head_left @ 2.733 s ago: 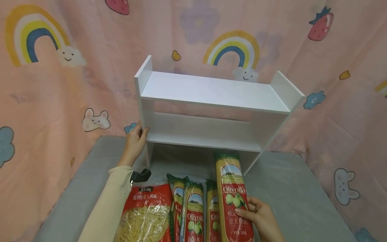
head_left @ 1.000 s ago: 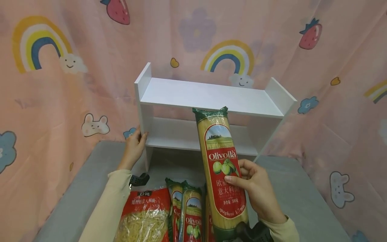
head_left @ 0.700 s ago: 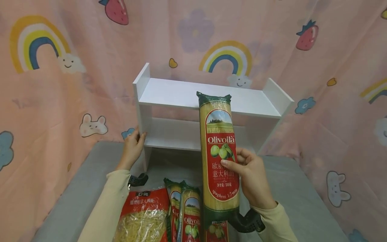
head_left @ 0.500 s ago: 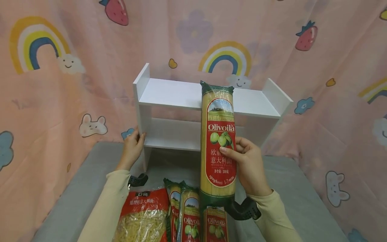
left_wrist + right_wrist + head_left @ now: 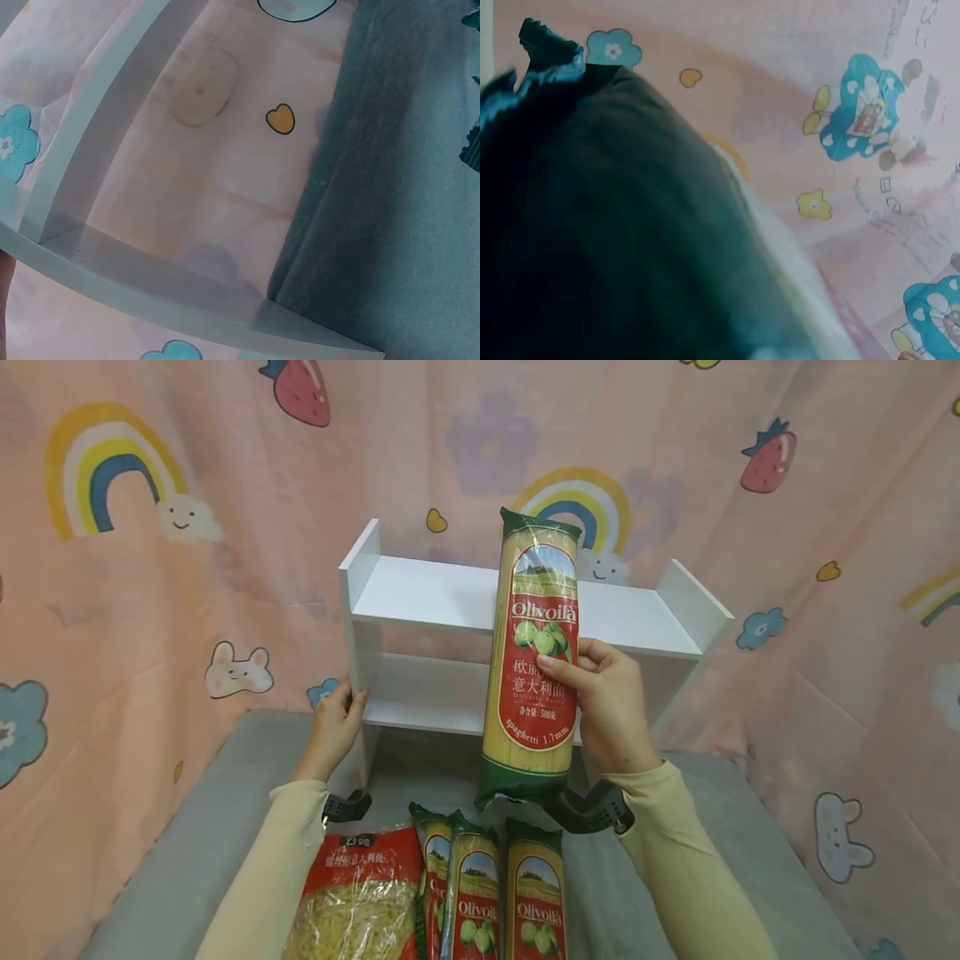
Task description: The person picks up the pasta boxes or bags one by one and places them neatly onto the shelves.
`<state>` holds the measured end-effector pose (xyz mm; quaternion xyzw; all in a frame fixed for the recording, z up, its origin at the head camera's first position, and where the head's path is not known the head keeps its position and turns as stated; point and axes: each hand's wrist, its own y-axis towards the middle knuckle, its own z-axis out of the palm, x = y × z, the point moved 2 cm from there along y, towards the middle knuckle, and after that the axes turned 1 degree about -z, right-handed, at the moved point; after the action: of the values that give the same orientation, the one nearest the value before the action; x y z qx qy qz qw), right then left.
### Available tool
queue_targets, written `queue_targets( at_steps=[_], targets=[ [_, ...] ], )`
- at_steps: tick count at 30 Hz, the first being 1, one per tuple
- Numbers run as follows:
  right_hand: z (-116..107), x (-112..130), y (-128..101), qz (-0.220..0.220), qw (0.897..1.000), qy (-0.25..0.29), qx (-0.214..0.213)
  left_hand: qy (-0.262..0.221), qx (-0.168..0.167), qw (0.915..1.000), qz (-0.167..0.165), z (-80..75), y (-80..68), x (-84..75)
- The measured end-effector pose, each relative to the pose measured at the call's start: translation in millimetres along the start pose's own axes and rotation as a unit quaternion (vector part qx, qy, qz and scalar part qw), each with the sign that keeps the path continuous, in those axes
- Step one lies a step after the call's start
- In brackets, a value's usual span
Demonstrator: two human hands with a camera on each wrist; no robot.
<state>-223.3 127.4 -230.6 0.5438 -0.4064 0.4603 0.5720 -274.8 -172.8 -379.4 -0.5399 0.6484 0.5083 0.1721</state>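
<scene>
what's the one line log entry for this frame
right hand: holds spaghetti pack upright | left hand: grips shelf side panel

Both arms reach forward in cream sleeves from the bottom of the frame. The left hand (image 5: 336,727), left of centre, has fingers curled in a grip. The right hand (image 5: 609,703), at centre, is raised with thumb and fingers pinching

A pink fabric backdrop (image 5: 225,510) printed with rainbows, strawberries and clouds hangs behind a grey cloth-covered table (image 5: 750,860), on which a red bag of short pasta (image 5: 360,893) lies beside three long spaghetti packets (image 5: 487,893).
</scene>
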Motion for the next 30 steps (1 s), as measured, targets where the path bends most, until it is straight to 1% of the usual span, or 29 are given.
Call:
queue_targets(
  at_steps=[3, 7, 12, 15, 17, 21, 27, 30],
  targets=[
    [9.0, 5.5, 11.4, 0.002, 1.0, 0.008, 0.008, 0.001, -0.005, 0.9999, 0.01, -0.7, 0.2, -0.5],
    [22.8, 9.9, 27.2, 0.005, 1.0, 0.005, 0.015, 0.008, -0.011, 0.9997, 0.019, -1.3, -0.3, -0.2],
    [39.1, 12.9, 45.9, 0.011, 1.0, -0.002, 0.012, 0.018, -0.021, 0.9993, 0.025, -0.3, -0.1, 0.5],
    [47.0, 13.7, 55.8, 0.018, 1.0, -0.005, 0.0, 0.021, -0.02, 0.9993, 0.023, 1.6, -0.2, 0.1],
    [51.2, 13.4, 61.6, 0.024, 1.0, -0.01, -0.007, 0.018, -0.017, 0.9995, 0.016, 2.9, -0.6, 0.1],
    [57.8, 13.3, 71.0, 0.036, 0.999, -0.022, -0.011, 0.015, -0.013, 0.9998, 0.006, 4.8, -1.5, -0.5],
    [66.9, 15.5, 80.4, 0.052, 0.997, -0.048, 0.008, 0.011, -0.021, 0.9997, 0.009, 3.4, -1.8, -2.4],
    [69.0, 16.3, 84.3, 0.066, 0.995, -0.067, 0.027, 0.011, -0.023, 0.9996, 0.011, 1.7, -1.4, -2.3]
  ],
)
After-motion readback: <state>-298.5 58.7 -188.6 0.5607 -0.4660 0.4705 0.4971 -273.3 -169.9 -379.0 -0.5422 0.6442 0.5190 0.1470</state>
